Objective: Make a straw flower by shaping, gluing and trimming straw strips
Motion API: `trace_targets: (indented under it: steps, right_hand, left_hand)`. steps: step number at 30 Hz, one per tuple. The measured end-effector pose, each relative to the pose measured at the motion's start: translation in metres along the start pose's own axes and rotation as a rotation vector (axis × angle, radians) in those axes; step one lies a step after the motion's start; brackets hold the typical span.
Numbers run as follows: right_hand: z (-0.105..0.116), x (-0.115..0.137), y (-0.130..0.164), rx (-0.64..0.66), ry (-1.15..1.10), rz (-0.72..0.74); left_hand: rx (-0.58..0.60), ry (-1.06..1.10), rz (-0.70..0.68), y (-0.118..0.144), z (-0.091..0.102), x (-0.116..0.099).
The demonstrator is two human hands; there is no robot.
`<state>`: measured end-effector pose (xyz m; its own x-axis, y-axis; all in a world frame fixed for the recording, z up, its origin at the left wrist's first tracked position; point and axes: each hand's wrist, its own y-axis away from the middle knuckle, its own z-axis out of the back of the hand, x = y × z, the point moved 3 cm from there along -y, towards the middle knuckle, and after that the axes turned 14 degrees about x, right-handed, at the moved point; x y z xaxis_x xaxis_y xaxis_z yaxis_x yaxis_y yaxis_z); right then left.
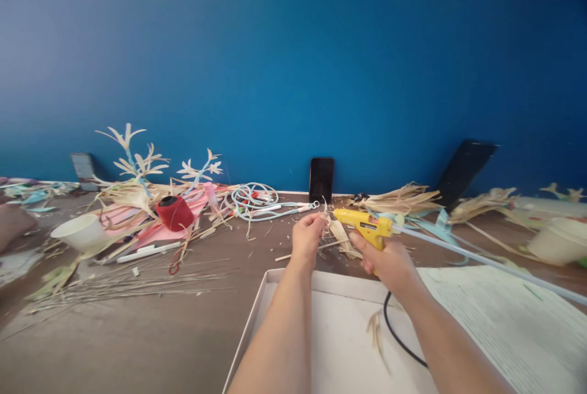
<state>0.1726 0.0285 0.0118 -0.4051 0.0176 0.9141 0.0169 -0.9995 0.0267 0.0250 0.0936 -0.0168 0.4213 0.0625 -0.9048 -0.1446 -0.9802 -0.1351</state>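
Hands [308, 235] near dry scraps [340, 236], phone [321, 180] beyond

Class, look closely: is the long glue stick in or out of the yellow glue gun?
In, partly: the glue stick enters the back of the glue gun; most of its length sticks out behind.

A spool [175, 214] sits left of the glue gun [372, 230]

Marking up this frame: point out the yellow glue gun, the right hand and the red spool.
Yellow glue gun [364, 223], head view: side of its body.
Right hand [391, 261], head view: back of the hand.
Red spool [176, 216], head view: wound red side.
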Motion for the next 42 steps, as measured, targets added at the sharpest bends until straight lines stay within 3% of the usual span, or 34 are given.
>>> trace_targets:
  steps: [20,31,36,42]
  right_hand:
    - [0.001,0.013,0.006,0.028,-0.015,-0.014]
    - [0.0,-0.002,0.0,-0.016,-0.353,0.01]
    - [0.018,0.001,-0.001,-0.069,-0.515,0.042]
    - [0.068,0.008,0.02,-0.173,-0.481,-0.046]
  left_hand:
    - [-0.012,0.0,0.001,-0.001,0.001,0.002]
    - [-0.019,0.016,0.01,-0.003,0.002,0.003]
    - [-0.011,0.001,0.02,-0.006,0.002,0.008]
    - [-0.008,-0.021,0.011,-0.006,0.002,0.009]
